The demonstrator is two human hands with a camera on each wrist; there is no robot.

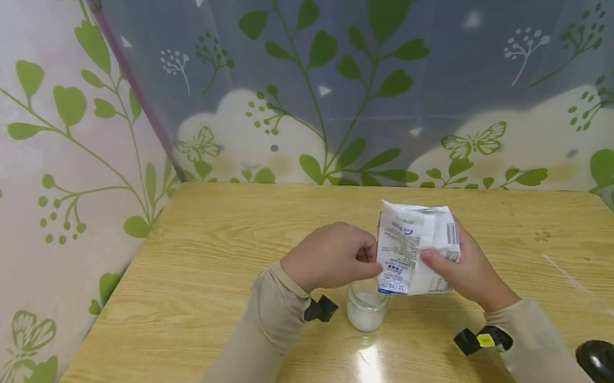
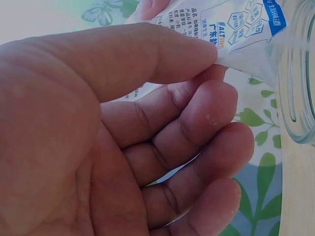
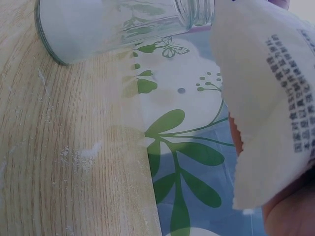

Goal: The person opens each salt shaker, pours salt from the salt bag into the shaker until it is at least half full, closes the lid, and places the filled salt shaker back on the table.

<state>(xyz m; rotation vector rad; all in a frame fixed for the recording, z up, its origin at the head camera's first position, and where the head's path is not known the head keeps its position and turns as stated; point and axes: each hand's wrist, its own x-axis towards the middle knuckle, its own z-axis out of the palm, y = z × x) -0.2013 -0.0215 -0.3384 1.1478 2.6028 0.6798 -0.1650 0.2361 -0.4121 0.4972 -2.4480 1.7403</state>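
Note:
A white printed salt bag (image 1: 406,246) hangs tilted above a clear glass jar (image 1: 367,315), its blue-edged corner close to the jar's mouth. My right hand (image 1: 473,273) grips the bag from the right, the thumb lying across its face. At the bag's left edge, my left hand (image 1: 333,256) pinches the plastic between thumb and index finger; its other fingers are loosely bent in the left wrist view. White contents fill the lower part of the jar (image 3: 74,29) in the right wrist view. A pale blur crosses the jar's rim (image 2: 295,98) in the left wrist view.
White grains (image 3: 83,155) lie scattered on the wooden table (image 1: 219,228). A black rounded object with a knob (image 1: 608,360) sits at the lower right, beside my right sleeve. Leaf-patterned walls (image 1: 351,84) border the table at the back and left.

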